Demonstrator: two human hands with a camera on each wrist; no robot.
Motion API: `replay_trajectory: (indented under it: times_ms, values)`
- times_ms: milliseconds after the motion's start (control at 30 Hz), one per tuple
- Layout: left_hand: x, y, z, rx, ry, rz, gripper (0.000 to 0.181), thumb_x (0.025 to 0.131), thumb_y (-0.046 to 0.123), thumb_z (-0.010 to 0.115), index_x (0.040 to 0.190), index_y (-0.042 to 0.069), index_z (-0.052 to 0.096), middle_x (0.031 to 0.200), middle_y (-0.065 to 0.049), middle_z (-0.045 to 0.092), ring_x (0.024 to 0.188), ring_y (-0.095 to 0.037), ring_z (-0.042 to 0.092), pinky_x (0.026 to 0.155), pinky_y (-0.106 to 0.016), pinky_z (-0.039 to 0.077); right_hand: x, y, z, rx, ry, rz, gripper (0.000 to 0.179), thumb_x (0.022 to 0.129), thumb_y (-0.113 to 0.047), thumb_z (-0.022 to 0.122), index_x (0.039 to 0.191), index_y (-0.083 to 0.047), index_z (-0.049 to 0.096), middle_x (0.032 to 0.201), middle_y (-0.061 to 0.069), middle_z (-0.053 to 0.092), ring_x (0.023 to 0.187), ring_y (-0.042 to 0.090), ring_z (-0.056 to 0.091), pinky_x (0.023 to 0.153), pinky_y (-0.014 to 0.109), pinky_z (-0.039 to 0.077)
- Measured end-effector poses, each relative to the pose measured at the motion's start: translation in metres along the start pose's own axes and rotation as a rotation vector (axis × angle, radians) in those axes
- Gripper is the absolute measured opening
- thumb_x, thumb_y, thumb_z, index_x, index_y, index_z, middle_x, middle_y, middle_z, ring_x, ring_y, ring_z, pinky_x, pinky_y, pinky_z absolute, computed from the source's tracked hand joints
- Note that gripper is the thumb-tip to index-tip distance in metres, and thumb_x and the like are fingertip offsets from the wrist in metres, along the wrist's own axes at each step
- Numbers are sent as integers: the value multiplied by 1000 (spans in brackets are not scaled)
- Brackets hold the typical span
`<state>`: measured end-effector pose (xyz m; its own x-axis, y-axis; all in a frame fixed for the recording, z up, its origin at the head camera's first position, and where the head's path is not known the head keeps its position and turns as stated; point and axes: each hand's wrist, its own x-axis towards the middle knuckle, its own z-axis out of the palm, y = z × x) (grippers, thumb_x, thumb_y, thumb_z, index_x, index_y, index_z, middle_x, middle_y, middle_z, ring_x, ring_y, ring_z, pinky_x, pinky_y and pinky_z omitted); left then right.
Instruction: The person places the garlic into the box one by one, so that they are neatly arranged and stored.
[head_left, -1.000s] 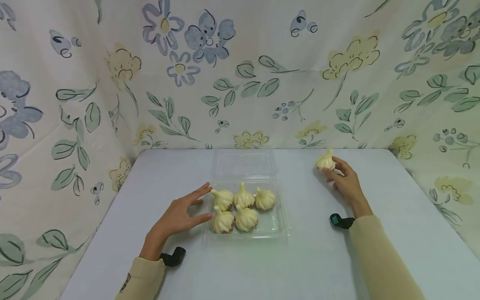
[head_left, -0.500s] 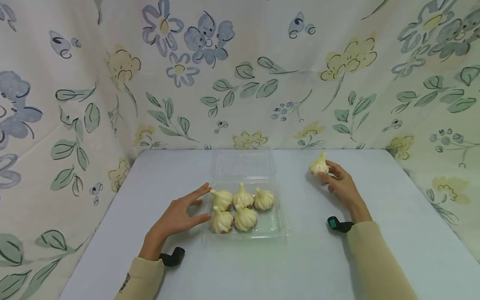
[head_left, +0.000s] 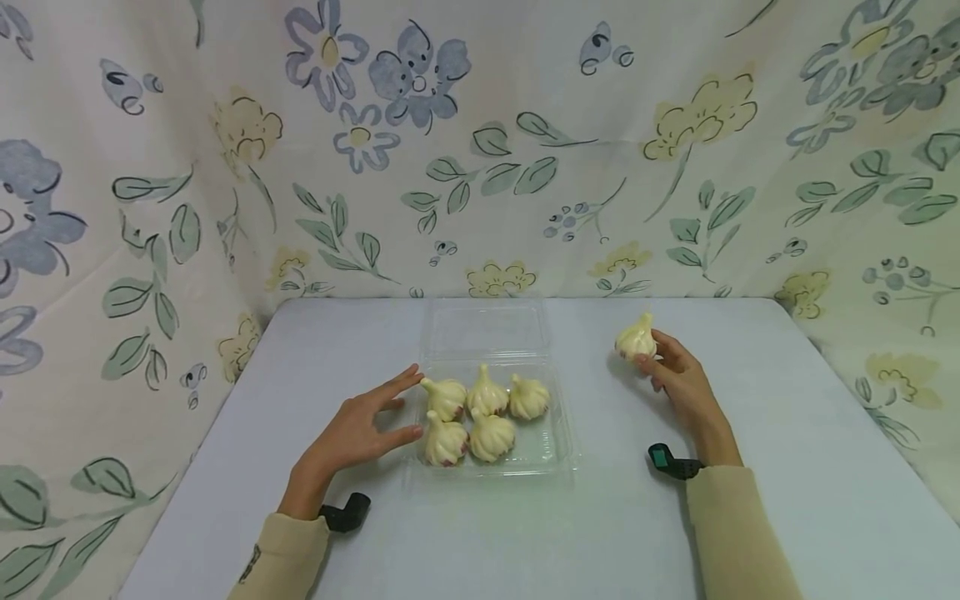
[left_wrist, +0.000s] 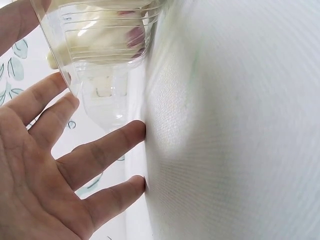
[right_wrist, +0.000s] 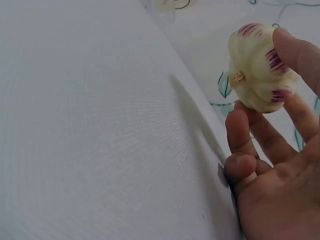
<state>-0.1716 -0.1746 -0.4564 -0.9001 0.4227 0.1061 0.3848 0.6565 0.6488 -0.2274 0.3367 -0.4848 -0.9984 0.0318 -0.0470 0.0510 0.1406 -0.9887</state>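
Between thumb and fingers, my right hand (head_left: pixel 682 383) holds a garlic bulb (head_left: pixel 636 338) off the table, right of the clear plastic box. Purple streaks and the root end of that garlic bulb (right_wrist: pixel 260 65) face the camera in the right wrist view. My left hand (head_left: pixel 363 425) touches the left rim of the clear plastic box (head_left: pixel 540 462) with spread fingers. In the left wrist view, two fingertips (left_wrist: pixel 137 131) of it rest on the table. Several garlic bulbs (head_left: pixel 492 437) lie in the box, in a back and a front row; the front right spot shows bare plastic.
The box's clear lid (head_left: pixel 487 329) lies folded back behind it on the white table (head_left: pixel 600 542). A flowered cloth (head_left: pixel 480 167) hangs behind the table and at both sides. Each wrist wears a small black camera (head_left: pixel 348 512).
My right hand has moved left and toward me, carrying the garlic bulb closer to the box. The left hand and the bulbs in the box have stayed in place.
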Motion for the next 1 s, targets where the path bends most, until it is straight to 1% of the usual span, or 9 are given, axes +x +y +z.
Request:
replay_trajectory:
  times_ms: [167, 367, 633, 767, 1000]
  values:
    - [1, 1, -1, 9, -6, 3, 77, 91, 50, 74, 157, 30, 41, 167, 6, 32, 125, -33, 66, 107, -70, 41, -2, 2, 1, 2, 11, -2, 69, 98, -26, 70, 159, -18, 37, 114, -10, 53, 84, 8, 49, 63, 19, 42]
    - [1, 1, -1, 7, -6, -2, 77, 90, 49, 74, 157, 31, 41, 167, 6, 32, 126, -34, 65, 107, -70, 41, -6, 1, 5, 9, 5, -44, 67, 99, -24, 69, 158, -16, 39, 112, -9, 54, 85, 8, 49, 63, 19, 42]
    - [0, 1, -1, 2, -8, 5, 76, 91, 49, 74, 157, 31, 40, 167, 6, 31, 126, -35, 65, 108, -70, 40, -10, 2, 7, -49, -7, -78, 62, 99, -28, 68, 155, -17, 43, 120, -12, 56, 94, 8, 49, 66, 18, 43]
    - [1, 2, -1, 5, -7, 6, 76, 91, 49, 73, 157, 30, 40, 167, 6, 32, 126, -35, 65, 108, -70, 40, -11, 3, 8, -59, -6, -95, 60, 99, -26, 68, 154, -16, 44, 117, -13, 58, 94, 8, 49, 66, 18, 43]
    - [1, 2, -1, 2, -7, -2, 76, 91, 50, 73, 157, 30, 40, 167, 7, 31, 126, -34, 65, 108, -70, 40, -14, 3, 10, -6, -3, -104, 58, 99, -20, 69, 152, -17, 47, 117, -15, 61, 92, 6, 51, 65, 19, 43]
